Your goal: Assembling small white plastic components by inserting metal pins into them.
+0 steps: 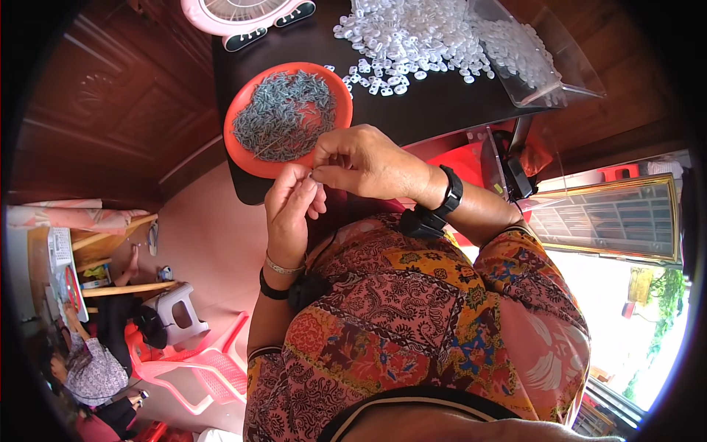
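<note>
My left hand (pixel 289 208) and my right hand (pixel 374 163) meet at the fingertips, just over the near edge of an orange plastic dish (pixel 234 140). Both are closed in a pinch. Whatever lies between the fingers is too small and too covered to make out. The dish holds a heap of small grey screw-like pieces (pixel 283 114), thinner at its right side where the orange bottom shows. Beyond it to the right spreads a big pile of small whitish translucent plastic pieces (pixel 412 37), many with holes in them.
The dark table (pixel 434 110) carries a clear plastic bin (pixel 582 77) at the right and a pink fan (pixel 247 15) at the far left. A pink plastic chair (pixel 213 372) and a grey-white stool (pixel 177 313) stand on the floor at left. Another person (pixel 96 368) sits beyond them.
</note>
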